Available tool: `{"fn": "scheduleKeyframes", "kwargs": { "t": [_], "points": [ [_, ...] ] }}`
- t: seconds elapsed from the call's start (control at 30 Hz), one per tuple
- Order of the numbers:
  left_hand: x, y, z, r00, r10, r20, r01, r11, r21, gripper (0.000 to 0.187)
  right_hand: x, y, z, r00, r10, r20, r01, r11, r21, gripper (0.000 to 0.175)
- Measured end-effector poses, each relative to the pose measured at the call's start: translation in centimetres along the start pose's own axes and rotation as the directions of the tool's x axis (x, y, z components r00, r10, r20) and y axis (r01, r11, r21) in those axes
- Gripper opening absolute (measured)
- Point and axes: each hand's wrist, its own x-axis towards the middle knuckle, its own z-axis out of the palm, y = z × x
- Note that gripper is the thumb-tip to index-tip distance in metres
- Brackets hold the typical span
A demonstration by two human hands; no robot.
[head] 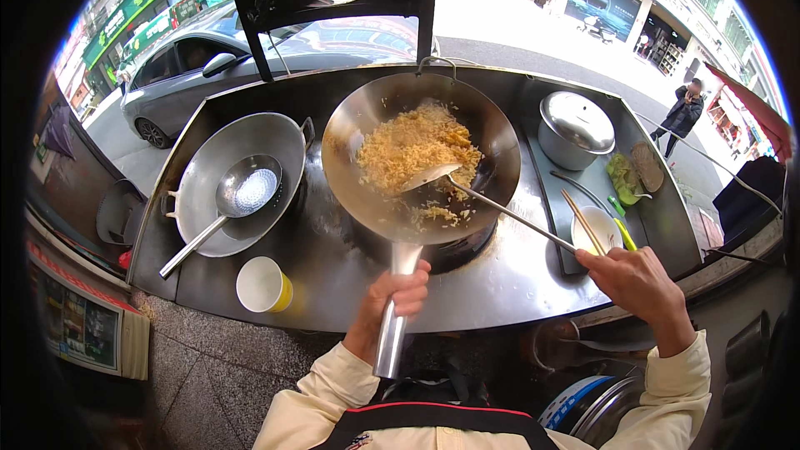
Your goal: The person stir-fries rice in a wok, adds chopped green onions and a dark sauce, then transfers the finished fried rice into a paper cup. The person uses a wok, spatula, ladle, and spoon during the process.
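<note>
My left hand (400, 294) is wrapped around the metal handle (389, 340) of a wok (356, 194), tilted over the burner (481, 251). Browned fried rice (412, 144) is heaped toward the wok's far side, with a few loose clumps nearer me. My right hand (634, 278) grips the end of a long-handled wok spatula (512, 214). Its broad blade (431, 176) lies against the near edge of the rice. Beside that hand are a white bowl (584, 225) and a pair of wooden chopsticks (581, 219) resting across it.
A two-handled pan (206, 175) holding a perforated ladle (250, 187) stands left. Nearer is a paper cup (259, 284). On the right sit a lidded pot (575, 131), a bag of greens (625, 181) and a knife-like green-handled tool (625, 234). Beyond are a car (187, 69) and a person (684, 115).
</note>
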Motion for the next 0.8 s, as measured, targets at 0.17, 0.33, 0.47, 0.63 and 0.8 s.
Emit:
{"fn": "scheduleKeyframes", "kwargs": {
  "t": [0.17,0.33,0.47,0.63,0.8],
  "points": [
    [-2.9,-0.9,-2.8,0.994,-0.038,0.107,0.02,0.986,0.167,0.027,-3.5,0.2,2.2,0.999,0.017,0.037,-0.011,0.987,-0.158,0.031],
    [-1.4,-0.3,-5.1,0.999,-0.054,-0.004,0.052,0.982,-0.184,0.031,-2.1,-0.3,1.1,0.983,0.01,0.185,-0.022,0.998,0.061,0.031],
    [0.3,-0.1,-5.9,0.994,-0.099,0.047,0.107,0.966,-0.236,0.032,-2.9,1.9,2.9,0.984,0.016,0.175,-0.072,0.946,0.317,0.038],
    [1.7,-0.7,-6.8,0.995,-0.097,0.023,0.1,0.97,-0.223,0.028,-0.5,3.0,7.7,0.794,0.302,0.527,-0.607,0.408,0.682,0.038],
    [2.8,-1.0,-7.5,0.992,-0.086,-0.089,0.081,0.994,-0.068,0.024,7.2,-3.1,11.4,0.748,0.208,0.631,-0.622,-0.114,0.775,0.038]
  ]
}}
